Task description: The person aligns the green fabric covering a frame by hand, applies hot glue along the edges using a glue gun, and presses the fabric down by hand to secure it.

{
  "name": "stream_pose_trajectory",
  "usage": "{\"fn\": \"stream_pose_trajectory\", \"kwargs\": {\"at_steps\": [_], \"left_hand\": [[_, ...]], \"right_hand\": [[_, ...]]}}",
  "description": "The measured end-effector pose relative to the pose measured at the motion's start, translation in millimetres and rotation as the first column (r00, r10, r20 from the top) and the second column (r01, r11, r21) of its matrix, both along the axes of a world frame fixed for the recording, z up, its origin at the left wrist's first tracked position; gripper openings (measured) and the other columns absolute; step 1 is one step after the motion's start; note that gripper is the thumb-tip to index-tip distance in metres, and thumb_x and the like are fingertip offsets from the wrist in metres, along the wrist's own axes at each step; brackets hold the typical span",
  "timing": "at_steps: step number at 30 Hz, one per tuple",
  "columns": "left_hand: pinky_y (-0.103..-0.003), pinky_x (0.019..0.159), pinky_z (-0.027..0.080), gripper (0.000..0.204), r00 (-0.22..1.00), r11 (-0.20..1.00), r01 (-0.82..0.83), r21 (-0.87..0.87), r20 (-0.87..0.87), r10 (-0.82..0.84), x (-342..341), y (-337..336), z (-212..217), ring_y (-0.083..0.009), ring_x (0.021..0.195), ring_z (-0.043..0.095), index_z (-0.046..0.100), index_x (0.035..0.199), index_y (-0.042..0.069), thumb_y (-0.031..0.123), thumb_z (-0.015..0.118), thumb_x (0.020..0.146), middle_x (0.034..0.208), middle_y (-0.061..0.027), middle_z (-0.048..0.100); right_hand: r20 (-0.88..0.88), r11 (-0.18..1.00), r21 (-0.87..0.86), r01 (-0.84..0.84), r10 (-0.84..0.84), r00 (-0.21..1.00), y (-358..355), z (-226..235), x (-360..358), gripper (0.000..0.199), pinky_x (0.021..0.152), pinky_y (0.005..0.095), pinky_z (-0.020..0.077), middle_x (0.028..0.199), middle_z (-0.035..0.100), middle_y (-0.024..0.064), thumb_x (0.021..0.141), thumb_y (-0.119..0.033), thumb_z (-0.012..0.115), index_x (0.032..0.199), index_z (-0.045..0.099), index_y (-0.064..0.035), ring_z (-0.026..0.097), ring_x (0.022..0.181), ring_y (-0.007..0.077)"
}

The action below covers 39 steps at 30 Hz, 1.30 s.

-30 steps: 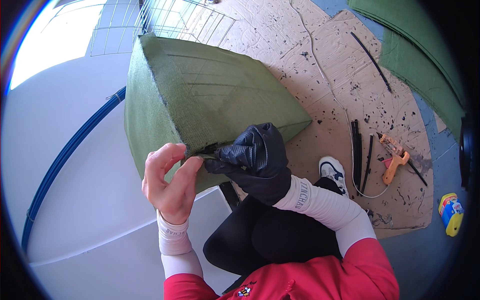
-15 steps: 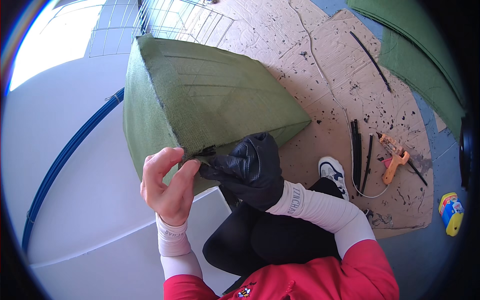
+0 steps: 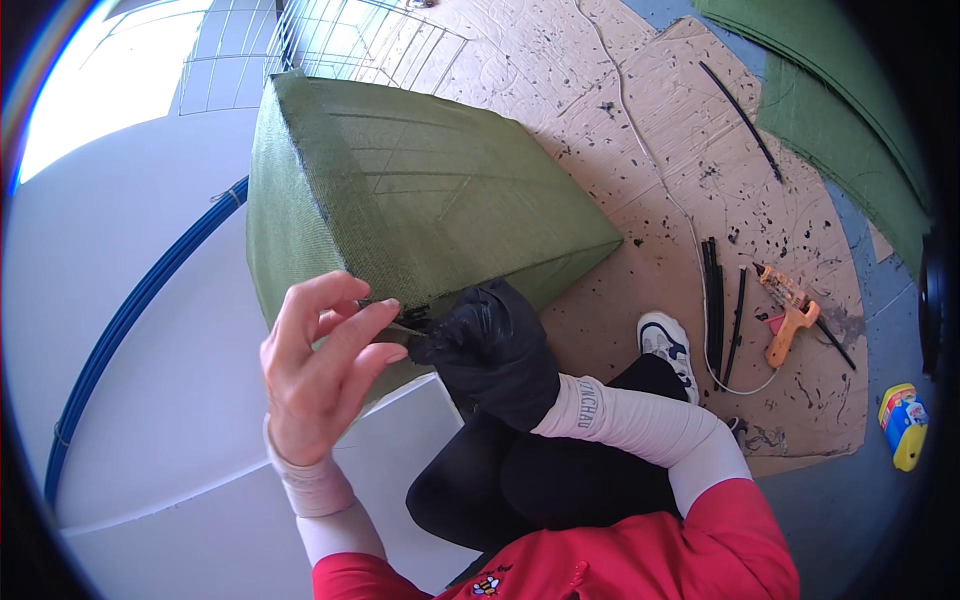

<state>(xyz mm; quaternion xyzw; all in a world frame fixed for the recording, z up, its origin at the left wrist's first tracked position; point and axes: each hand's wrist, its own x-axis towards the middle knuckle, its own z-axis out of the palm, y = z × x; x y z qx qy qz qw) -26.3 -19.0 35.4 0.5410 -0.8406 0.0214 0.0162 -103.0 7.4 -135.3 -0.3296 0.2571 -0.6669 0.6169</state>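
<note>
A green mesh cover is stretched over a box-shaped wire frame in front of me, its seams marked with dark lines. My left hand is bare, at the cover's near corner, with fingers bent and thumb and fingertips apart. My right hand wears a loose black glove and is closed at the same corner, pinching the mesh edge; its fingertips are mostly hidden in the glove. Black glue-like smears lie on the mesh between the hands.
Stained cardboard covers the floor. An orange glue gun with a white cord, black sticks and a yellow bottle lie at right. Green mesh sheets lie far right; blue rods at left; a wire rack behind.
My left hand has shifted left and slightly down, its thumb and fingers spreading apart. The gloved right hand has moved slightly down. The green cover has stayed in place.
</note>
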Motion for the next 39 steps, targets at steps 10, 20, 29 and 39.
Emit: {"fn": "stream_pose_trajectory", "kwargs": {"at_steps": [10, 20, 29, 39], "left_hand": [[-0.036, 0.069, 0.047, 0.026, 0.981, 0.885, 0.056, 0.461, 0.141, -0.135, -11, -40, 26, -0.024, 0.079, 0.053, 0.065, 0.084, 0.002, 0.005, 0.079, 0.062, 0.092, -0.0077, 0.055], [-0.037, 0.068, 0.046, 0.027, 0.977, 0.938, 0.02, 0.345, 0.191, -0.091, -18, -33, 15, -0.0257, 0.077, 0.051, 0.059, 0.094, 0.004, 0.004, 0.072, 0.069, 0.081, -0.0081, 0.053], [-0.038, 0.066, 0.044, 0.025, 0.977, 0.95, 0.032, 0.31, 0.191, -0.096, -17, -32, 10, -0.0262, 0.075, 0.049, 0.059, 0.091, 0.003, 0.002, 0.071, 0.07, 0.08, -0.0082, 0.052], [-0.038, 0.067, 0.045, 0.025, 0.981, 0.976, -0.011, 0.218, 0.192, -0.032, -20, -27, 2, -0.0266, 0.076, 0.05, 0.059, 0.09, 0.003, 0.002, 0.073, 0.069, 0.08, -0.0081, 0.051]], "right_hand": [[-0.181, 0.995, -0.096, -0.027, 0.009, 0.983, -4, -3, -4, 0.016, 0.064, 0.0395, 0.0427, 0.072, 0.055, 0.0083, 0.077, -0.012, 0.076, 0.079, 0.062, -0.0074, 0.052, 0.068, 0.0286], [0.009, 0.978, 0.103, -0.18, 0.18, 0.984, -2, 6, -10, 0.01, 0.068, 0.0319, 0.0474, 0.079, 0.063, 0.0066, 0.085, -0.009, 0.07, 0.086, 0.062, -0.0034, 0.057, 0.071, 0.0181], [0.06, 0.967, 0.157, -0.2, 0.192, 0.979, -3, 11, -7, 0.01, 0.067, 0.0313, 0.0481, 0.079, 0.065, 0.0075, 0.087, -0.011, 0.068, 0.092, 0.065, -0.0037, 0.058, 0.069, 0.0154], [-0.065, 0.865, 0.384, -0.323, 0.374, 0.925, 21, -37, -38, 0.031, 0.057, 0.0296, 0.0422, 0.062, 0.058, 0.006, 0.09, -0.029, 0.066, 0.078, 0.067, -0.0009, 0.051, 0.056, 0.0131]]}}
